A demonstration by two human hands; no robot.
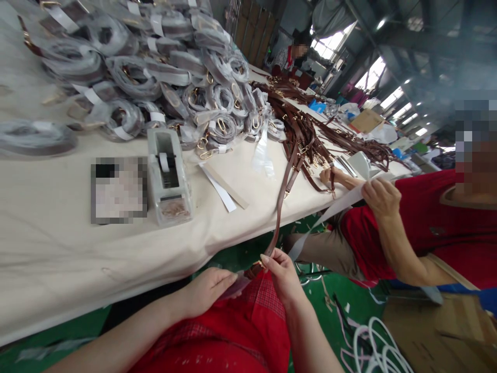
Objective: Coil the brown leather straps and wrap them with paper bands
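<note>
A brown leather strap [280, 207] runs from the pile on the table down to my lap. My right hand [282, 272] pinches it beside a gold-coloured metal fitting [257, 265]. Lower left of that, my left hand [212, 290] is closed around a clear plastic sleeve [235, 286], which meets the strap's end near the fitting. How far the strap reaches into the sleeve is hidden by my fingers. Both hands are in front of the table's edge, above my red clothing.
Coiled straps in plastic [132, 77] are heaped at the back left. A tape dispenser [166, 176] stands near paper strips [221, 189]. Loose brown straps [298, 124] lie farther right. A co-worker in red [423, 228] at right holds a whitish strip [330, 212]. Cardboard [435, 331] lies below.
</note>
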